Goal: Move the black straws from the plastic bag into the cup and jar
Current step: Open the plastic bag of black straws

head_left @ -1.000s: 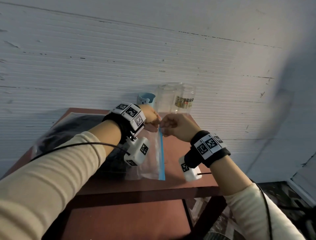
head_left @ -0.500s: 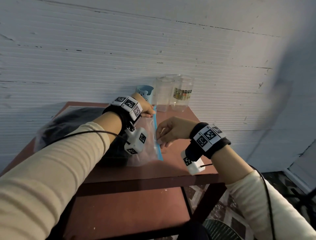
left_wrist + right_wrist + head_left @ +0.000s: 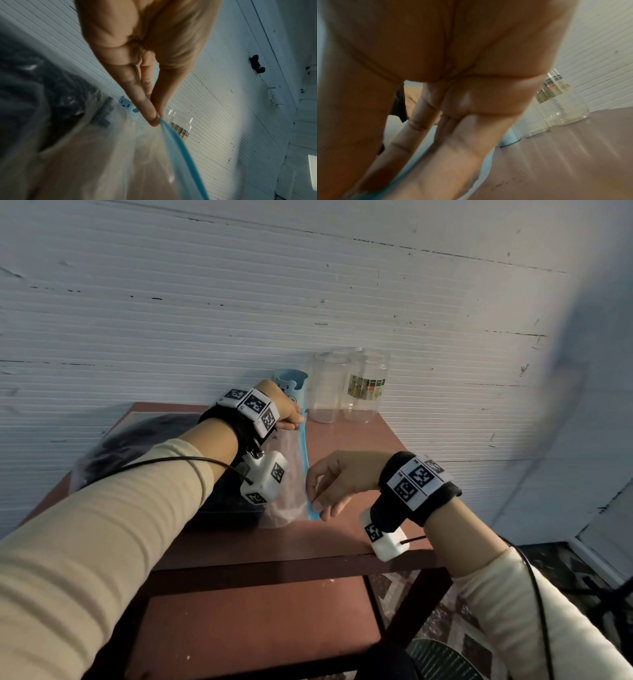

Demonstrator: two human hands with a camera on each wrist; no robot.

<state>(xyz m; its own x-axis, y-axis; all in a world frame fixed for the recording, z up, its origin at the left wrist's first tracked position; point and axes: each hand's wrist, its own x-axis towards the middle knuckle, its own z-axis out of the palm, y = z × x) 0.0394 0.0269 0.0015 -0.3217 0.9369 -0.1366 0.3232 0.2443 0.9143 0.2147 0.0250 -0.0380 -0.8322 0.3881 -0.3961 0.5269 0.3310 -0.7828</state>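
Note:
A clear plastic bag [image 3: 286, 474] with a blue zip strip [image 3: 305, 453] lies on the red-brown table [image 3: 359, 446]. A dark mass of black straws [image 3: 137, 436] fills the bag's left part. My left hand [image 3: 294, 421] pinches the far end of the zip strip [image 3: 173, 136], as the left wrist view shows close up. My right hand [image 3: 315, 499] pinches the strip's near end, close to the table's front edge. A blue bear cup [image 3: 291, 386], a clear glass [image 3: 325, 392] and a labelled clear jar [image 3: 366, 388] stand at the back, all without straws.
A white ribbed wall [image 3: 308, 302] rises right behind the cup and jars. The table has a lower shelf [image 3: 257, 628]. Patterned floor [image 3: 445, 611] shows to the right of the table's front leg.
My hands were together at the raised far end of the zip. The right hand has slid along the strip to its near end, and the bag has come down onto the table.

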